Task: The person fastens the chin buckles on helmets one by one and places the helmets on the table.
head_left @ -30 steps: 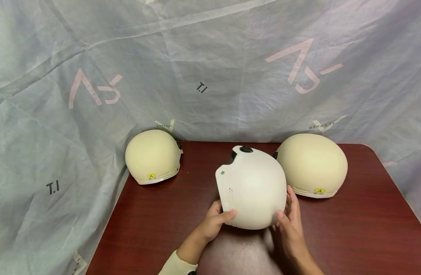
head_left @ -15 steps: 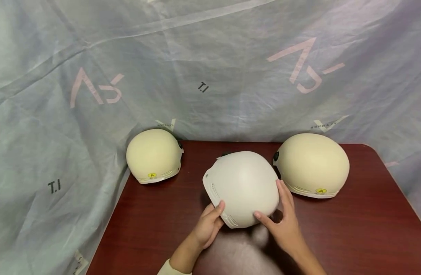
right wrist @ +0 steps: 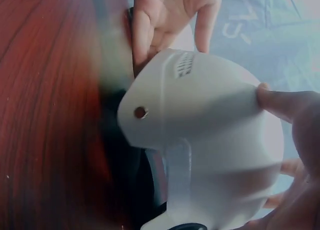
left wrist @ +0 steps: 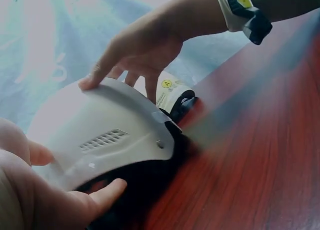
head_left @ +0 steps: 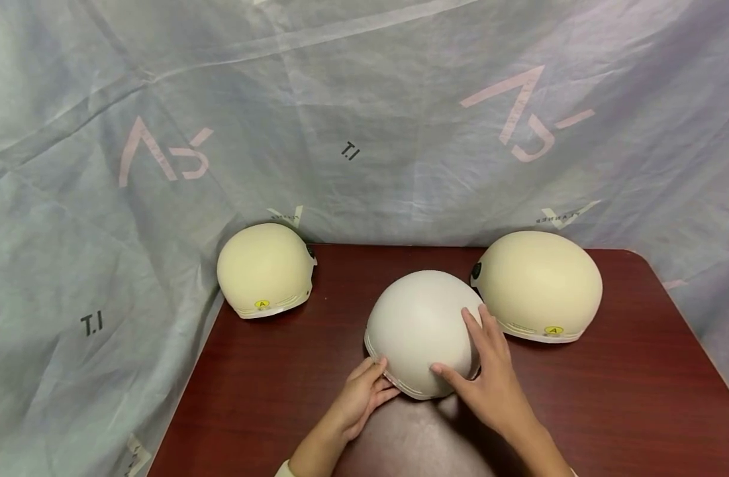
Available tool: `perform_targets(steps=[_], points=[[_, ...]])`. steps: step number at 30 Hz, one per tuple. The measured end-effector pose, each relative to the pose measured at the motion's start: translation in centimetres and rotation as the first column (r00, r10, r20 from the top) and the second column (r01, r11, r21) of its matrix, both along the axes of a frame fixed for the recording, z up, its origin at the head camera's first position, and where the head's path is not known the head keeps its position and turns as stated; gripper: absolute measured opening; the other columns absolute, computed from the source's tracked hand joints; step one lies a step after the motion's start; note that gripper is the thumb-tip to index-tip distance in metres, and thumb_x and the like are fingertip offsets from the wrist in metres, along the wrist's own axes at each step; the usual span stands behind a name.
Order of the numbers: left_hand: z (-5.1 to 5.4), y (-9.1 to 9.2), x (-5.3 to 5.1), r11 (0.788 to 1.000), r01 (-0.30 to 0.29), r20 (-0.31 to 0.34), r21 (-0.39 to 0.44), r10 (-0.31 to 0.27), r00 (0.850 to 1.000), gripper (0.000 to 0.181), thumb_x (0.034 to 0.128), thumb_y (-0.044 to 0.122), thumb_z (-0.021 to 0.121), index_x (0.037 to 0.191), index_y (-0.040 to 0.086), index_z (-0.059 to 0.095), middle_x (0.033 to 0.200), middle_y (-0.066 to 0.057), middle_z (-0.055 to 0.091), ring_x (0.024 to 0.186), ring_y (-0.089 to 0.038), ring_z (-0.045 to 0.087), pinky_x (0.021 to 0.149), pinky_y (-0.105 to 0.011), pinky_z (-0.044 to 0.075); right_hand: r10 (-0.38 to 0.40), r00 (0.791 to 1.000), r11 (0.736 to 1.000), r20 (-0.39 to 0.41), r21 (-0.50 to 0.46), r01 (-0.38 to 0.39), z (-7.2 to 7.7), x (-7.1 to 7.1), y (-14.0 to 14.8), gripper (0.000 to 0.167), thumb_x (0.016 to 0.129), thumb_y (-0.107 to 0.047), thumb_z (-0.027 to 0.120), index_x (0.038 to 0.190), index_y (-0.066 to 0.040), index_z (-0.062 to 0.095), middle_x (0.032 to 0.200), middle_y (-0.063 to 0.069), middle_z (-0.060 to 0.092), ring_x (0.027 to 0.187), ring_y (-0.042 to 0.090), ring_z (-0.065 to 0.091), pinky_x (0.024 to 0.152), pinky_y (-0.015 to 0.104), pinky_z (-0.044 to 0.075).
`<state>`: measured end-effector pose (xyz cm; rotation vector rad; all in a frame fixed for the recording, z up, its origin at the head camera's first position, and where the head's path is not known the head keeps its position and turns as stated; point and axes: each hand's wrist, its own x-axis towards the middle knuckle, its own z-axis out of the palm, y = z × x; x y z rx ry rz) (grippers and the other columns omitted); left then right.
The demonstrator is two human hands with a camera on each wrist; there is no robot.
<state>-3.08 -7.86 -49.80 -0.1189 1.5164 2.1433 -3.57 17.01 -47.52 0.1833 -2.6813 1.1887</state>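
A white helmet (head_left: 424, 324) is between both hands, low over the table's middle; I cannot tell whether it touches the wood. My left hand (head_left: 359, 399) pinches its lower front rim, thumb outside and fingers underneath. Spread across the right side of the shell, my right hand (head_left: 494, 384) grips it with thumb and fingertips. Vent slots (left wrist: 104, 139) and a rivet show on the helmet's side in the left wrist view. In the right wrist view, the same kind of rivet (right wrist: 141, 112) and the dark opening appear.
Two cream helmets with yellow "A" stickers stand on the dark red table (head_left: 269, 371): one at back left (head_left: 264, 265), the other at right (head_left: 539, 281), close behind the white helmet. A grey fabric sheet (head_left: 364, 119) hangs behind.
The white helmet has turned from a side view to its rounded front and come down a little. My right fingers have shifted up onto the shell; the cream helmets have stayed put.
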Motion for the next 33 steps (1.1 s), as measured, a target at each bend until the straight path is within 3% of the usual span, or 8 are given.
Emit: perform_targets(steps=[4, 9, 14, 18, 21, 25, 30, 33], points=[[0.2, -0.5, 0.1, 0.999, 0.02, 0.059, 0.04, -0.022, 0.998, 0.073, 0.1124, 0.038, 0.044, 0.158, -0.011, 0.015, 0.159, -0.041, 0.034, 0.146, -0.049, 0.048, 0.119, -0.058, 0.045, 0.022, 0.999, 0.998, -0.033, 0.06, -0.02, 0.0, -0.3, 0.2, 0.108, 0.076, -0.041, 0.096, 0.165, -0.028, 0.038, 0.175, 0.019, 0.022, 0.155, 0.059, 0.023, 0.104, 0.085, 0.036], [1.0, -1.0, 0.2, 0.992, 0.038, 0.107, 0.122, -0.051, 0.993, 0.08, 0.112, 0.04, 0.036, 0.164, -0.008, -0.002, 0.169, -0.041, 0.01, 0.155, -0.058, 0.025, 0.126, -0.064, 0.031, 0.045, 0.999, 0.995, -0.031, 0.096, -0.042, 0.1, -0.6, 0.2, 0.108, 0.075, -0.044, 0.096, 0.165, -0.026, 0.038, 0.175, 0.019, 0.022, 0.155, 0.06, 0.024, 0.107, 0.083, 0.036], [1.3, -1.5, 0.0, 0.992, -0.014, 0.034, 0.124, 0.01, 0.999, 0.079, 0.1128, 0.033, 0.035, 0.166, 0.0, -0.012, 0.174, -0.032, -0.008, 0.161, -0.055, 0.008, 0.13, -0.065, 0.022, 0.053, 0.998, 0.994, -0.026, 0.094, -0.05, 0.2, -0.6, 0.3, 0.108, 0.075, -0.043, 0.095, 0.165, -0.025, 0.038, 0.175, 0.02, 0.02, 0.155, 0.06, 0.023, 0.107, 0.083, 0.036], [0.8, -1.6, -0.4, 0.994, -0.103, -0.104, -0.037, 0.098, 0.99, 0.079, 0.1112, 0.028, 0.046, 0.17, 0.009, -0.004, 0.177, -0.021, -0.014, 0.164, -0.048, -0.001, 0.131, -0.065, 0.016, 0.067, 0.997, 0.995, -0.031, 0.076, -0.065, 0.1, -0.7, 0.4, 0.107, 0.076, -0.042, 0.095, 0.165, -0.025, 0.038, 0.175, 0.02, 0.02, 0.155, 0.06, 0.022, 0.108, 0.084, 0.034], [0.4, -1.5, -0.9, 0.957, -0.178, -0.272, -0.229, 0.113, 0.956, 0.084, 0.1065, 0.026, 0.06, 0.172, 0.02, 0.007, 0.18, -0.01, -0.006, 0.166, -0.042, 0.001, 0.131, -0.065, 0.015, 0.086, 0.996, 0.995, -0.032, 0.06, -0.084, 0.0, -0.9, 0.6, 0.107, 0.076, -0.04, 0.095, 0.165, -0.025, 0.038, 0.175, 0.02, 0.02, 0.156, 0.061, 0.02, 0.108, 0.084, 0.032], [0.7, -1.1, -1.5, 0.876, -0.259, -0.468, -0.407, 0.044, 0.882, 0.103, 0.0962, 0.033, 0.078, 0.17, 0.037, 0.006, 0.18, 0.003, -0.002, 0.167, -0.033, 0.005, 0.129, -0.068, 0.019, 0.115, 0.993, 0.993, -0.025, 0.036, -0.114, -0.2, -1.2, 0.9, 0.106, 0.076, -0.037, 0.096, 0.165, -0.024, 0.038, 0.176, 0.02, 0.019, 0.157, 0.06, 0.019, 0.11, 0.084, 0.031], [1.9, -0.6, -2.6, 0.772, -0.267, -0.58, -0.577, -0.157, 0.8, 0.118, 0.0842, 0.049, 0.088, 0.169, 0.043, 0.006, 0.179, 0.011, -0.005, 0.167, -0.028, 0.004, 0.124, -0.073, 0.025, 0.157, 0.987, 0.988, 0.015, -0.009, -0.157, -0.4, -1.7, 1.6, 0.104, 0.079, -0.036, 0.094, 0.165, -0.027, 0.037, 0.178, 0.018, 0.013, 0.159, 0.059, 0.013, 0.11, 0.085, 0.029], [2.4, -0.3, -3.4, 0.697, -0.259, -0.607, -0.669, -0.312, 0.731, 0.12, 0.0821, 0.054, 0.088, 0.17, 0.037, 0.009, 0.179, 0.009, -0.007, 0.168, -0.031, -0.001, 0.123, -0.074, 0.027, 0.193, 0.981, 0.981, 0.021, -0.023, -0.192, -0.4, -2.1, 2.1, 0.102, 0.081, -0.033, 0.093, 0.165, -0.028, 0.037, 0.178, 0.016, 0.012, 0.159, 0.059, 0.011, 0.109, 0.086, 0.029]])
